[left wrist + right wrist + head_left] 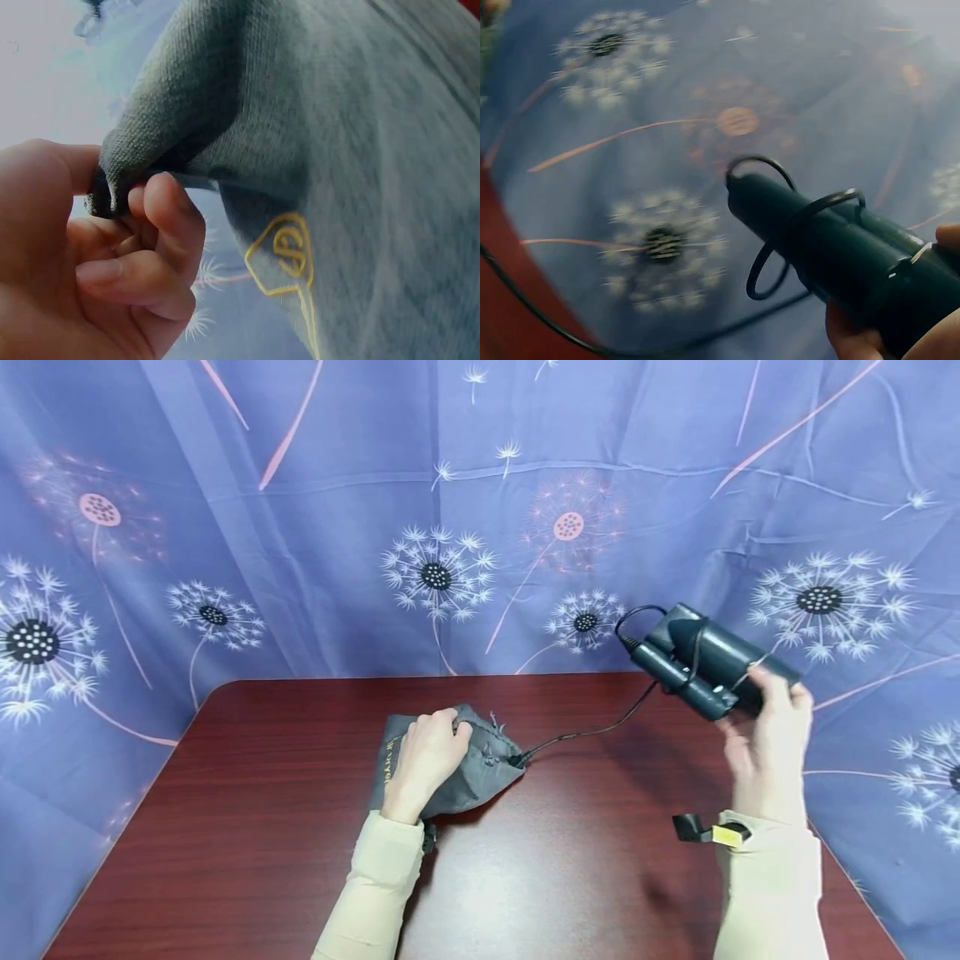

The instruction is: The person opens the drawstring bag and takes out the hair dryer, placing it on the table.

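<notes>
My left hand pinches the edge of a grey cloth drawstring bag, which lies on the table with yellow "Dryer" lettering partly covered. In the left wrist view, the thumb and fingers hold a fold of the bag cloth. To the right and raised above the table, my right hand grips a folded dark green hair dryer. Its black cord loops round the folded body, then runs down to the bag's mouth. The right wrist view shows the dryer tilted, with the cord round it.
A dark red wooden table lies under both hands. Behind it hangs a blue curtain with a dandelion print. A black strap with a yellow tag is on the right wrist.
</notes>
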A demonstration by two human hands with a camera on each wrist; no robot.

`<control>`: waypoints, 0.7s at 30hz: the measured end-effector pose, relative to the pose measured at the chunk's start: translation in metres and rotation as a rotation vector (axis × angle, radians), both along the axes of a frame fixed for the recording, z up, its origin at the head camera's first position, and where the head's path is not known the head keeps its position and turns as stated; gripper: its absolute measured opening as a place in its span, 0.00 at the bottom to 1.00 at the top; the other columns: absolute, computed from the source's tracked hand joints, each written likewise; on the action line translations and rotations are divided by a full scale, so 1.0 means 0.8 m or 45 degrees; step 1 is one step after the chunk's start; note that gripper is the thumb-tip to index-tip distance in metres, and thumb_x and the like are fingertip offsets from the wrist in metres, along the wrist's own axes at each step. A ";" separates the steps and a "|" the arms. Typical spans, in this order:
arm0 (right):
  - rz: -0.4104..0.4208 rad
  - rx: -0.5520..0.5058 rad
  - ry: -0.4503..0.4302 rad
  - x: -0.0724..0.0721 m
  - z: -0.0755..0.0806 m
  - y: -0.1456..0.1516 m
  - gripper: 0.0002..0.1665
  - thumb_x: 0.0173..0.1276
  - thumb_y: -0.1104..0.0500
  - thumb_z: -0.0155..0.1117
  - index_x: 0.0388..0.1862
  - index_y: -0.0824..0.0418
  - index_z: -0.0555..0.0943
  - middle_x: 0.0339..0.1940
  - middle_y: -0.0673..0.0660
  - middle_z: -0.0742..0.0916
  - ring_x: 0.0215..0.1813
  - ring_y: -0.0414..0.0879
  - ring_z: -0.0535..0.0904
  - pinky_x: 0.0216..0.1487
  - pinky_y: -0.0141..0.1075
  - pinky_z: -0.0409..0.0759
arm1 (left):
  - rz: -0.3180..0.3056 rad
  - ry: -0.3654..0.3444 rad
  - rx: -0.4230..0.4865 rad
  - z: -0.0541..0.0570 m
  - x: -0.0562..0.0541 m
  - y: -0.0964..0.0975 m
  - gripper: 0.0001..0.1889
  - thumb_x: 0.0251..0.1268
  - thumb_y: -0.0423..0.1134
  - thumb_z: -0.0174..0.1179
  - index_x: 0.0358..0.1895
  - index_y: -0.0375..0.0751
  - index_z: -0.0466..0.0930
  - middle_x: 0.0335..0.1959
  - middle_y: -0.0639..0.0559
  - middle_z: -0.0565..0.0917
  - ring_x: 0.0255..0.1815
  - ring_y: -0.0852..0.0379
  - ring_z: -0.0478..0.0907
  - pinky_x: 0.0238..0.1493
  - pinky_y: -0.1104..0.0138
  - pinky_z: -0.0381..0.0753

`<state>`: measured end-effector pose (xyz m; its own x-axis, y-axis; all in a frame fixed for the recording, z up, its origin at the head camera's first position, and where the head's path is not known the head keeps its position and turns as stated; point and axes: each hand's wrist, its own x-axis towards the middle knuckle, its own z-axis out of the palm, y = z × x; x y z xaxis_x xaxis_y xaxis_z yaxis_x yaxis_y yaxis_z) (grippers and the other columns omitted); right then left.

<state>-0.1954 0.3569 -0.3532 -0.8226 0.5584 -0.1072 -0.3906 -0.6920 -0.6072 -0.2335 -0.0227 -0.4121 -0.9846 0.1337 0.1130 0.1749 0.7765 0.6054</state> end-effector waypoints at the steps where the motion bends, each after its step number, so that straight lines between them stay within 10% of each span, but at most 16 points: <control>1: 0.012 0.020 -0.042 -0.002 -0.008 -0.005 0.29 0.59 0.71 0.68 0.49 0.52 0.63 0.42 0.58 0.80 0.26 0.53 0.84 0.24 0.46 0.80 | -0.008 0.003 0.000 0.000 0.000 0.002 0.13 0.67 0.42 0.50 0.45 0.42 0.81 0.12 0.53 0.65 0.11 0.54 0.60 0.16 0.61 0.63; 11: 0.089 0.161 -0.408 -0.020 -0.074 -0.028 0.38 0.58 0.70 0.70 0.51 0.47 0.55 0.56 0.58 0.69 0.38 0.52 0.85 0.32 0.46 0.83 | -0.017 0.022 0.025 0.000 0.001 0.003 0.09 0.66 0.41 0.50 0.29 0.45 0.77 0.10 0.54 0.63 0.11 0.55 0.60 0.16 0.62 0.63; 21: -0.116 0.609 -0.537 -0.034 -0.105 -0.022 0.40 0.54 0.74 0.71 0.53 0.50 0.55 0.58 0.55 0.67 0.53 0.47 0.75 0.47 0.34 0.79 | 0.024 0.086 0.047 0.010 -0.002 -0.018 0.15 0.66 0.39 0.52 0.19 0.45 0.66 0.11 0.54 0.60 0.12 0.56 0.58 0.18 0.63 0.63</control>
